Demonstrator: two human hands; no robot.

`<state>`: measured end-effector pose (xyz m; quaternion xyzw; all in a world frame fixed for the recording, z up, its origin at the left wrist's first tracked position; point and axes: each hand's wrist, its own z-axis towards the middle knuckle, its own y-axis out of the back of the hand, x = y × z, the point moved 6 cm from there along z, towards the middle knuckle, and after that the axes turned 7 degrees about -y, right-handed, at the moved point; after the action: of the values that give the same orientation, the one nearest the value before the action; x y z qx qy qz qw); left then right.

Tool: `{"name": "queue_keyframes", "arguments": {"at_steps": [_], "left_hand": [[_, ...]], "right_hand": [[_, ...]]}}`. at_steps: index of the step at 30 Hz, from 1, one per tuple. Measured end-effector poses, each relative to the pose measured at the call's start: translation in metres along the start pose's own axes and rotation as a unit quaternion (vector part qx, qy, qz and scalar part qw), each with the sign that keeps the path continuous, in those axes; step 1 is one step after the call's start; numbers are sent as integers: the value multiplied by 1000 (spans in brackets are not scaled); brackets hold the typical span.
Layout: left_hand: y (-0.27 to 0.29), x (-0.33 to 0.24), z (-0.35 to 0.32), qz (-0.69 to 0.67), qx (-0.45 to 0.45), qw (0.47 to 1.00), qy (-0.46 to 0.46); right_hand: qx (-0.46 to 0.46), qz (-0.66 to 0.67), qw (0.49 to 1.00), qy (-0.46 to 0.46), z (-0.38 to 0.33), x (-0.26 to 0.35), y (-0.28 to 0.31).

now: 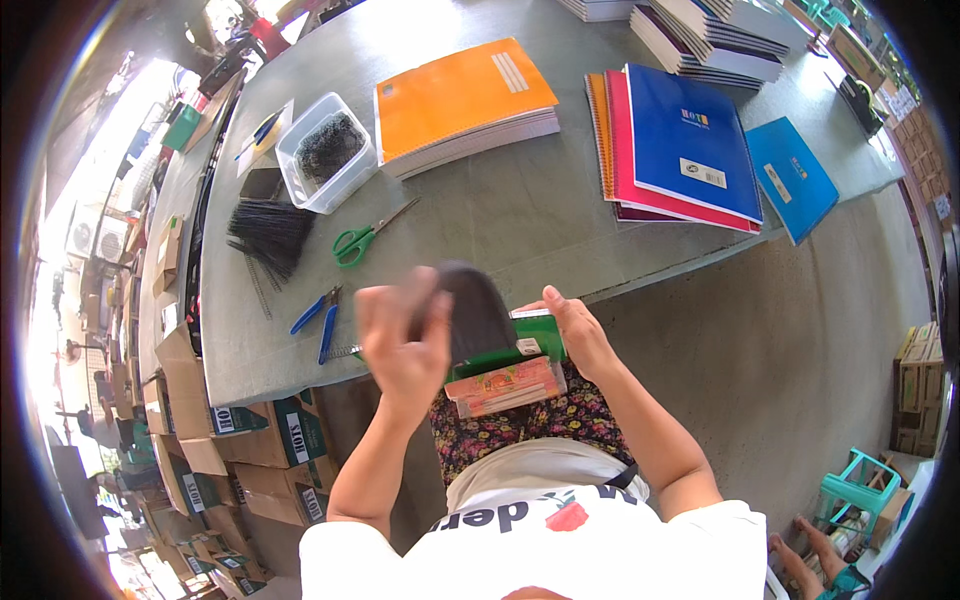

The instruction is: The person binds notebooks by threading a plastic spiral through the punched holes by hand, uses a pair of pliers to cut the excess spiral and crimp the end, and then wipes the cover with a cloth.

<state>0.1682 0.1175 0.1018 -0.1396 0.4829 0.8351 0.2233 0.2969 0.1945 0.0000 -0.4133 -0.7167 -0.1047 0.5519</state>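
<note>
My left hand [402, 335], blurred by motion, is closed on the edge of a dark, round-cornered piece [475, 312] that looks thin and whose kind I cannot make out. Below that piece a green notebook [538, 330] rests over my lap, partly covered. My right hand [585, 335] grips the notebook's right end, thumb on top. In front of the notebook, against my flowered clothing, lies a pink-orange packet [507, 386]. On the table just beyond my left hand are blue-handled pliers [325, 325] and green-handled scissors [355, 245].
Orange notebooks [465, 95] are stacked on the grey table [480, 225]. A clear tub [290, 160] of black bits stands beside black wire coils [270, 235]. Blue notebooks [690, 130] lie at the right. Cartons [265, 440] fill the floor at left; a green stool [855, 485] stands at right.
</note>
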Motion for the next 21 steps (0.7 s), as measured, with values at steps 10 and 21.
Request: {"name": "queue_keyframes", "arguments": {"at_steps": [10,21], "left_hand": [[-39,-20,1,-112,121,983,-77],[-14,25,33,10,82,994,-68]], "right_hand": [[14,53,998,-24,6,-16,9],[64,71,980,175,2,10,5]]}}
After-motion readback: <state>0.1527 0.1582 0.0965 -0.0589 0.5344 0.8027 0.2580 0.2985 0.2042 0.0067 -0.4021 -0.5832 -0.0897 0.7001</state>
